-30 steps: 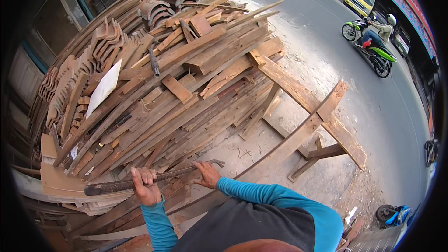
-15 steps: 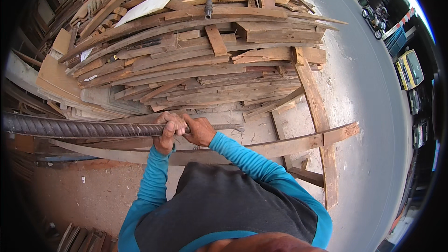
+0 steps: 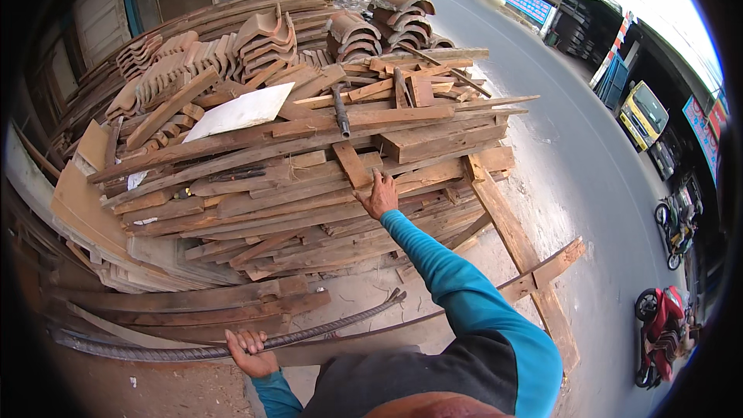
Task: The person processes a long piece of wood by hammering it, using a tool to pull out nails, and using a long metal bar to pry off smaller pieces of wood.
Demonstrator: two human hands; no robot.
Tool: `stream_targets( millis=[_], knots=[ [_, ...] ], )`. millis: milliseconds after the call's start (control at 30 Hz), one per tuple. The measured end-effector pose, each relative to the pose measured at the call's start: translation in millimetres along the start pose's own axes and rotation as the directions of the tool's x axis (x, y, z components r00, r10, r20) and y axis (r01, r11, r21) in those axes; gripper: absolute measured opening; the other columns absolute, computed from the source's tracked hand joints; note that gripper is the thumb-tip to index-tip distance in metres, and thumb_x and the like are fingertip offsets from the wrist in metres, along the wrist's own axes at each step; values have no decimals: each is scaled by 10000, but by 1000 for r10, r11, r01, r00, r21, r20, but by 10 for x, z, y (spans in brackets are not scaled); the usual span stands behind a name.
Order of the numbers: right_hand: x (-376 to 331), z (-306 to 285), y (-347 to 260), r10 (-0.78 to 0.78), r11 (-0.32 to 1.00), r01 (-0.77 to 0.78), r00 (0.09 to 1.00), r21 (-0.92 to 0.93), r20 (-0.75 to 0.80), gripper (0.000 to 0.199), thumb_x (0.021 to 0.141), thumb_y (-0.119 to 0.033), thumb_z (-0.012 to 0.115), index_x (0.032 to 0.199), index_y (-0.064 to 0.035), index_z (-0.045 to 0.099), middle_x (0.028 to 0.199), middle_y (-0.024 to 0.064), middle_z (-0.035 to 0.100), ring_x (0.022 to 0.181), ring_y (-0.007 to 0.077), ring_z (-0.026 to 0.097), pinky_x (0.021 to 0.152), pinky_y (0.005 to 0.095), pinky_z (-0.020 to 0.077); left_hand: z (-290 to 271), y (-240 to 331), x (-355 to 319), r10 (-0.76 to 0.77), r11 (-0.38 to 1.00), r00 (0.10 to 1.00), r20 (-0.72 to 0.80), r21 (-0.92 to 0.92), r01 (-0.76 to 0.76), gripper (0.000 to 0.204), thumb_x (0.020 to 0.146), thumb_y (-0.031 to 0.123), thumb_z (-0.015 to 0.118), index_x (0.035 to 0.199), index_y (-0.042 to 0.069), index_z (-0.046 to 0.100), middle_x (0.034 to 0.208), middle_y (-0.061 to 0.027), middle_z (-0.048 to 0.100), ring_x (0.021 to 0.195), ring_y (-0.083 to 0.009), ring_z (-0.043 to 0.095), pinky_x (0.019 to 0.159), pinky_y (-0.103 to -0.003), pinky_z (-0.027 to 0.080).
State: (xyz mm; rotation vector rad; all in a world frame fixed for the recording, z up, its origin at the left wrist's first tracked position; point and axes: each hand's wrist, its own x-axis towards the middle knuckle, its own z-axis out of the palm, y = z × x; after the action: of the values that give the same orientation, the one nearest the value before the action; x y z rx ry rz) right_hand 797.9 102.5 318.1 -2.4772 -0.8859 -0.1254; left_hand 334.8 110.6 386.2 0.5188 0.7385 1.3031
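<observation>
My left hand (image 3: pixel 252 352) is wrapped around a long ribbed steel pry bar (image 3: pixel 309 330) with a forked tip. The bar lies across the front of me, its tip to the right. My right arm stretches forward over the woodpile, and my right hand (image 3: pixel 379 196) grips the near end of a short brown board (image 3: pixel 352 162), thumb on one side and fingers on the other. Just beyond that board, a hammer (image 3: pixel 340 111) with a pipe-like handle rests on the stacked planks (image 3: pixel 309 195).
Clay roof tiles (image 3: pixel 263 35) and a white panel (image 3: pixel 240 114) sit on the pile's far part. A nailed timber (image 3: pixel 503 220) crosses a long beam (image 3: pixel 557 267) at the right. Beyond runs a road (image 3: pixel 573 116) with a yellow truck (image 3: pixel 644 114) and a parked red motorbike (image 3: pixel 662 333).
My right hand has let go of the pry bar and reached forward to the short board. My left hand has lowered the bar toward me. The view has tilted up, showing more road.
</observation>
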Motion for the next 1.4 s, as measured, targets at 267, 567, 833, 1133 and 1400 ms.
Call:
stream_targets(
  millis=[267, 567, 833, 1133, 1400],
  knots=[
    [437, 431, 65, 146, 978, -176, 959, 109, 242, 887, 818, -462, 752, 1462, -22, 330, 1337, 327, 491, 1185, 454, 555, 1013, 475, 477, -367, 128, 97, -8, 999, 992, -124, -47, 2, 436, 1041, 371, 509, 666, 188, 382, 517, 41, 338, 462, -101, 339, 551, -286, 390],
    [-400, -184, 101, 191, 73, -622, 776, 780, 601, 534, 879, -410, 667, 1246, -34, 569, 1081, 165, 687, 1039, 287, 665, 881, 409, 514, -496, 146, 307, -69, 997, 997, -41, -24, 68, 419, 1039, 372, 505, 680, 188, 390, 538, 44, 349, 481, -106, 360, 575, -302, 398],
    [-2403, -1173, 570, 228, -357, -350, 867, 866, 444, 539, 929, -460, 632, 1307, -99, 501, 995, 123, 646, 817, 220, 649, 586, 323, 490, 21, 146, 305, -117, 992, 985, 124, 58, 110, 424, 1029, 400, 508, 679, 186, 398, 554, 32, 362, 498, -108, 364, 602, -307, 390],
    [-3785, -1965, 1582, 664, 658, -614, 746, 435, 49, 694, 813, -439, 697, 1240, 58, 468, 1046, 243, 656, 903, 372, 668, 810, 442, 526, 1060, 104, -287, -203, 977, 700, 685, 100, 186, 477, 1012, 430, 493, 638, 142, 421, 542, 2, 376, 557, -130, 431, 714, -313, 407],
    [-4976, -1932, 2578, 631, 773, -623, 775, 116, -42, 627, 773, -379, 701, 1246, -30, 481, 1090, 240, 611, 1017, 430, 592, 888, 511, 484, 1983, -157, -1169, -95, 974, 464, 881, -13, 225, 535, 1019, 505, 462, 649, 117, 470, 543, -7, 417, 547, -145, 442, 731, -346, 410]
  ],
)
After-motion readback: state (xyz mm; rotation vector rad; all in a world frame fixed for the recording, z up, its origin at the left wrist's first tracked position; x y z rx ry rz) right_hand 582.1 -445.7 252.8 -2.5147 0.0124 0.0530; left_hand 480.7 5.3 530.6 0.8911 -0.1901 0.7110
